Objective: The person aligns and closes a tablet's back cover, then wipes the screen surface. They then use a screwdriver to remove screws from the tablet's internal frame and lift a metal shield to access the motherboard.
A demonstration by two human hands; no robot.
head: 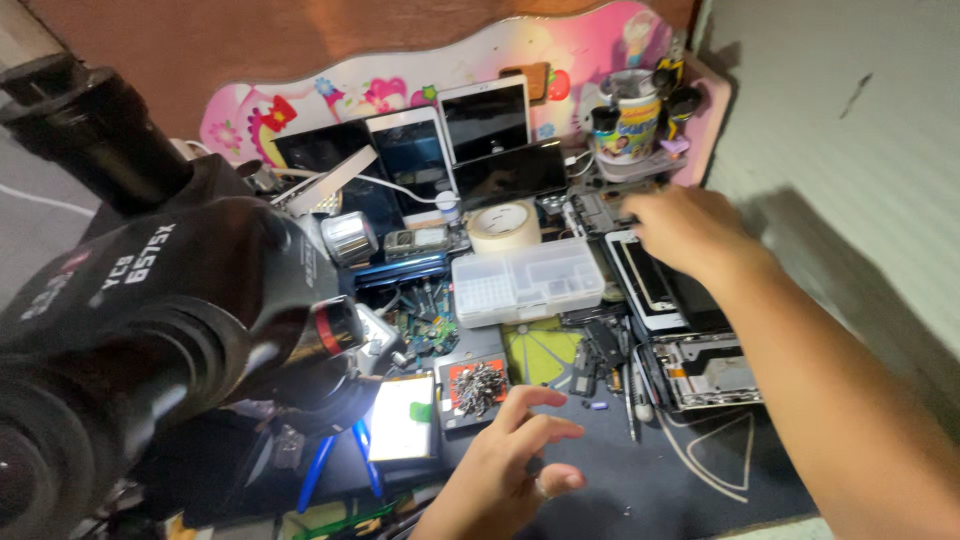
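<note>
Silver screws (pixel 478 386) heaped, red tray (pixel 473 392)

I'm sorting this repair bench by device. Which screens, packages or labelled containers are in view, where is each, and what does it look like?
White tablet: back centre, propped upright, dark screen.
Second tablet: left of it, pale frame, dark screen.
Printed cup: back right, round, yellow and blue label.
Clear organiser box: bench centre, rectangular, translucent white.
Right hand: reaching over a white-framed phone.

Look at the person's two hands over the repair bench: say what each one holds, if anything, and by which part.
Neither visibly holds anything. The left hand hovers open, fingers spread, near the tray of screws. The right hand reaches over phone parts; its fingertips are blurred.
</note>
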